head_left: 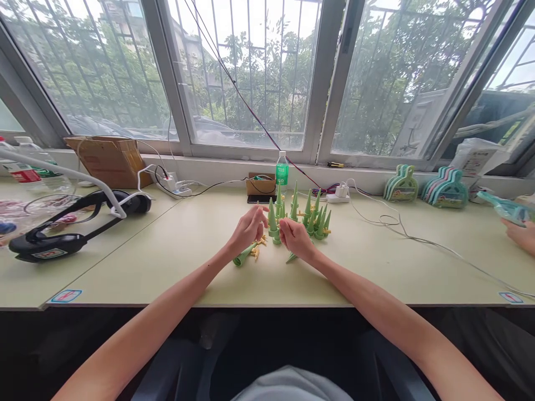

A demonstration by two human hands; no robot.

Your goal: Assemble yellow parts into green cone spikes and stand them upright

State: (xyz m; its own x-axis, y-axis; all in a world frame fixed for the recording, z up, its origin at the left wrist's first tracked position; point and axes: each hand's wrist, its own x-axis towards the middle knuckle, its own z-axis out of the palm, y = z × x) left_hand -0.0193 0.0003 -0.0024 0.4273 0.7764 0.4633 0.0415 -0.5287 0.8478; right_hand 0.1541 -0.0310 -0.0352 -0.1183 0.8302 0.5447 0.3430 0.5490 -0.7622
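Note:
Several green cone-shaped plant watering spikes [310, 214] stand points-up in a cluster on the table, with small yellow valves [327, 231] on some of them. One upright green spike [272, 221] is between my two hands. My left hand [248, 228] is just left of it, index finger stretched out and the others loosely bent. On its right side my right hand [296, 238] is closed, its fingertips close against the spike; whatever it pinches is hidden. Below my left hand lie a green spike on its side [242, 257] and several loose yellow valves [256, 252]. Another green tip [291, 257] pokes out below my right hand.
Behind the cluster are a green-labelled bottle [282, 170], a small cardboard box [261, 184] and a power strip [337, 196]. A black headset [50, 239] lies left. Green hangers [401, 184] and a cable [434, 245] are right, with another person's hand [520, 236] at the edge.

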